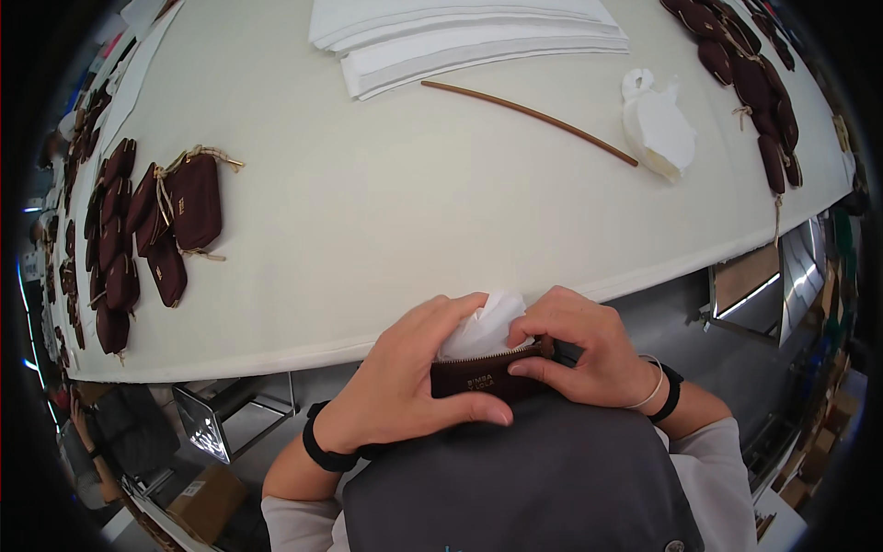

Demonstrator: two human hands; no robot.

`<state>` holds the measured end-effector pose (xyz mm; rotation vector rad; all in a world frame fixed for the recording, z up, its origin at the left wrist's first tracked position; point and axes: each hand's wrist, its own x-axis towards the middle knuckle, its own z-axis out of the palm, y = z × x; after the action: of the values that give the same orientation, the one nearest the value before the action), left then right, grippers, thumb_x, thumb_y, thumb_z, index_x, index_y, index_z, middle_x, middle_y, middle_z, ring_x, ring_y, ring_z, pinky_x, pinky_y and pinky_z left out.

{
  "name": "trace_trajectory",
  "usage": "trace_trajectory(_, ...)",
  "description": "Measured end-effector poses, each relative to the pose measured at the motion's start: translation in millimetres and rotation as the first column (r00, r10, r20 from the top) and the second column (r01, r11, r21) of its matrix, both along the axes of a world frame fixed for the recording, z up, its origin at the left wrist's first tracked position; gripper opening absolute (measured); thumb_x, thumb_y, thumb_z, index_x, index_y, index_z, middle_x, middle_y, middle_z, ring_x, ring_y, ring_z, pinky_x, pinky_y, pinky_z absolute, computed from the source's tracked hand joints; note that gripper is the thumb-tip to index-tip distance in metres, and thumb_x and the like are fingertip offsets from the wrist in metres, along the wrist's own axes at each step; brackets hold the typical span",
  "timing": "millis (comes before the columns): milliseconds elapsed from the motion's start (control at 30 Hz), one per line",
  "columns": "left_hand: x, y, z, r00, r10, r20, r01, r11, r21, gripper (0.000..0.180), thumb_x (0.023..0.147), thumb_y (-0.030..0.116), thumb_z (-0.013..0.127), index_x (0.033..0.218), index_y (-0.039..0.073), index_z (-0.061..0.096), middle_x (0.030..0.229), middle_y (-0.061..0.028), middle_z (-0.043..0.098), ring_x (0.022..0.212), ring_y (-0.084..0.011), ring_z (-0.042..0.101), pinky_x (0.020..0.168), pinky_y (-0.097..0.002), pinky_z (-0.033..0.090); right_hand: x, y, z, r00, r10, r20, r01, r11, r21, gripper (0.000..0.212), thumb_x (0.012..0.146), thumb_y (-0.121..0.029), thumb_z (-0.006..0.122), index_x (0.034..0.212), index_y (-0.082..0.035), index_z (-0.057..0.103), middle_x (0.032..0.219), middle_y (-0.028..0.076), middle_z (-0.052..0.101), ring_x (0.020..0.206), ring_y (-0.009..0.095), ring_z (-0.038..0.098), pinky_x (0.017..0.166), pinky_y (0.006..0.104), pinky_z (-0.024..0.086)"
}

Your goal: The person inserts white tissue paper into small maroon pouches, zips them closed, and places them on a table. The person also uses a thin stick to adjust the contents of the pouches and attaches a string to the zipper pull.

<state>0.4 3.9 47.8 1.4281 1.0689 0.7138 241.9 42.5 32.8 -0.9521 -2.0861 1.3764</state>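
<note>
Close to my body, off the table's near edge, I hold a small dark maroon zip pouch (460,375) with gold lettering on its front. Its zip is undone, and crumpled white tissue paper (492,324) sticks up out of the mouth. My left hand (405,368) wraps round the pouch's left end, thumb along the front and fingers behind. At the right end, my right hand (579,345) pinches the rim near the zip end, with its bent index finger against the paper. The fingertips behind the pouch are hidden.
On the white table (368,230), maroon pouches (198,202) with cords cluster at left, and more pouches (759,87) lie at far right. Stacked white sheets (478,37), a thin brown rod (533,118) and a white plastic bundle (659,129) lie farther back. A cardboard box (207,501) stands below.
</note>
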Motion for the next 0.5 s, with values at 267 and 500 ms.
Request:
trace_trajectory(267, -2, -9, -10, 0.974, -0.014, -0.224, 0.078, 0.956, 0.283, 0.058, 0.072, 0.029, 0.089, 0.115, 0.004, 0.06, 0.107, -0.0105, 0.063, 0.095, -0.0316, 0.059, 0.086, -0.0424, 0.046, -2, 0, 0, 0.992, 0.084, -0.096, -0.074, 0.992, 0.101, 0.039, 0.076, -0.005, 0.081, 0.112, -0.007, 0.066, 0.123, 0.012, 0.064, 0.101, 0.029, 0.063, 0.083, 0.0364, 0.053)
trace_trajectory(500, 4, -17, -19, 0.981, 0.115, -0.159, -0.024, 0.874, 0.486, 0.069, 0.063, 0.029, 0.094, 0.118, 0.002, 0.061, 0.102, -0.0095, 0.065, 0.089, -0.0285, 0.061, 0.078, -0.0391, 0.049, -6, 1, 11, 0.988, 0.154, 0.022, -0.154, 0.938, 0.311, 0.053, 0.072, -0.005, 0.081, 0.122, -0.005, 0.063, 0.11, 0.01, 0.068, 0.088, 0.026, 0.064, 0.075, 0.0351, 0.053)
